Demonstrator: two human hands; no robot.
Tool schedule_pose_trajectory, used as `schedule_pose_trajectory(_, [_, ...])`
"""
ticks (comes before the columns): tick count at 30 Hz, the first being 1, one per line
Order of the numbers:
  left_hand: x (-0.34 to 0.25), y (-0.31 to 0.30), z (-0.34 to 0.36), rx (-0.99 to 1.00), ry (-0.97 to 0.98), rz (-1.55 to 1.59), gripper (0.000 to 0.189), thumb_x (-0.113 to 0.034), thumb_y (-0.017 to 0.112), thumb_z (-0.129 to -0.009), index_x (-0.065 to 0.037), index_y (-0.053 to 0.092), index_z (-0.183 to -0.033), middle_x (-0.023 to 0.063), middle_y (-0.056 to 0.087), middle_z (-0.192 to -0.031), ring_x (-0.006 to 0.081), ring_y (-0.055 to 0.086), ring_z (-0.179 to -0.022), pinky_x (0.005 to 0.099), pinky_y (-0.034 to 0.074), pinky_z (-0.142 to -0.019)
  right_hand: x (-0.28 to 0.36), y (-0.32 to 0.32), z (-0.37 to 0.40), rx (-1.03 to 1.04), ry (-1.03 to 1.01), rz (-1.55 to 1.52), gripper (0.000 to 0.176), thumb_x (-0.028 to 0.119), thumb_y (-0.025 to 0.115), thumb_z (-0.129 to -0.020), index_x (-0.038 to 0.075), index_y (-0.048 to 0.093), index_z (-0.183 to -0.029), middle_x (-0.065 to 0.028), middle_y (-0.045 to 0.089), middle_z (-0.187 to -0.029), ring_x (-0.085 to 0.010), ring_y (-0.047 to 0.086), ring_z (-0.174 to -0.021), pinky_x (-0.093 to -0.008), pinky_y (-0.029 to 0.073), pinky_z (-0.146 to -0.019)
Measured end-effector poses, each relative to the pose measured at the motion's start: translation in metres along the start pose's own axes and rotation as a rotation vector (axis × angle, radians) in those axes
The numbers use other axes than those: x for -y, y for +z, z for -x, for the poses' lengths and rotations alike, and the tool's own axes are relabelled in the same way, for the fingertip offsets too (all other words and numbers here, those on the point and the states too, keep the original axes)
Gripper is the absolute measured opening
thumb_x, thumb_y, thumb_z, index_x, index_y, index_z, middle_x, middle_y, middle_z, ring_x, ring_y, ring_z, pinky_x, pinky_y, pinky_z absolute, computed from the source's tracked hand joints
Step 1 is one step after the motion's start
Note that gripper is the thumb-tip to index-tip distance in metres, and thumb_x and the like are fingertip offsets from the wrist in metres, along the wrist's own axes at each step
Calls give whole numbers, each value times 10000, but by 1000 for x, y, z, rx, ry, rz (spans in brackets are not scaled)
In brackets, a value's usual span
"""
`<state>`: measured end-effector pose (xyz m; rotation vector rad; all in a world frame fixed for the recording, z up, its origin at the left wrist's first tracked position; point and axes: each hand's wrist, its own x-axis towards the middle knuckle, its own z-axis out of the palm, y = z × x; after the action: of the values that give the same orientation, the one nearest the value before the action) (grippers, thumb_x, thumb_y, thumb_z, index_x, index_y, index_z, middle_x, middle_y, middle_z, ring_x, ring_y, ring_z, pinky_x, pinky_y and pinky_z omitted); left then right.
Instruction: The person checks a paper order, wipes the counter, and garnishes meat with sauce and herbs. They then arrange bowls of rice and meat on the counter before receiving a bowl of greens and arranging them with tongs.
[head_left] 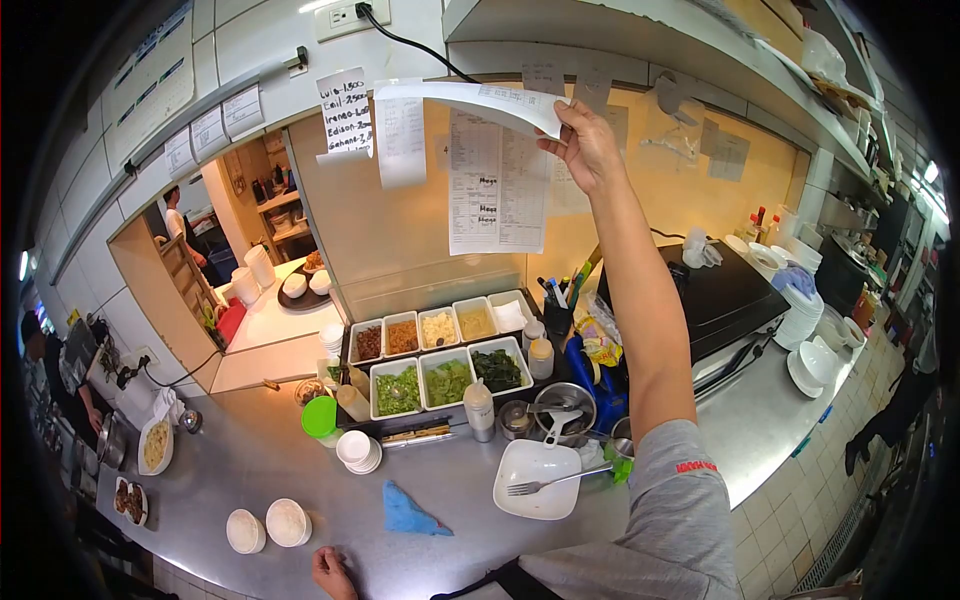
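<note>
My right hand (580, 145) is raised at the top of the view, pinching the end of a long white paper slip (480, 98). The slip stretches left to papers fixed on the wall above the pass. A printed sheet (497, 190) hangs just below it. Low in the view, my left hand (332, 573) rests by the counter's near edge with its fingers curled; whether it holds anything is hidden. Two bowls of rice (289, 522) stand to its upper left, and a folded blue cloth (412, 510) lies to its upper right.
Trays of toppings (447, 380) stand at the counter's back, with a squeeze bottle (479, 410) before them. A square white dish (537, 480) holds a fork. Stacked bowls (800, 315) are at the right. People stand at the far left, beyond the pass window and at the right edge.
</note>
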<state>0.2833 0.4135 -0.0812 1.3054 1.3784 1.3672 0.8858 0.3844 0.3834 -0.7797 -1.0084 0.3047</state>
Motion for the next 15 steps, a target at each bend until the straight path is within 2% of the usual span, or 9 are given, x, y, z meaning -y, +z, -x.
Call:
schedule_pose_trajectory(2, [11, -3, -4, 16, 26, 11, 145, -149, 536, -902, -57, 562, -793, -41, 453, -588, 36, 360, -464, 199, 279, -411, 0, -2, -1, 14, 3, 7, 145, 192, 549, -904, 54, 510, -928, -105, 618, -914, -199, 607, -810, -356, 496, -748])
schedule_pose_trajectory(5, [19, -5, -6, 28, 48, 47, 152, -157, 536, -906, -53, 563, -797, -38, 463, -592, 35, 362, -466, 198, 277, -413, 1, 1, 0, -3, -9, 0, 155, 188, 534, -902, 40, 528, -946, -101, 619, -885, -185, 602, -772, -328, 491, -698])
schedule_pose_trajectory(11, [8, -4, -3, 38, 34, 8, 162, -170, 538, -907, -46, 569, -808, -32, 473, -595, 38, 367, -470, 200, 280, -421, 0, 0, 2, -9, 3, 19, 161, 192, 532, -897, 39, 531, -950, -106, 618, -897, -187, 598, -789, -336, 486, -696])
schedule_pose_trajectory(15, [19, -5, -6, -6, 8, -9, 163, -154, 549, -884, -27, 577, -786, -13, 504, -620, 57, 398, -512, 213, 315, -458, -10, -12, 11, -9, 6, 60, 166, 207, 546, -877, 49, 547, -927, -75, 609, -882, -174, 586, -782, -339, 484, -695])
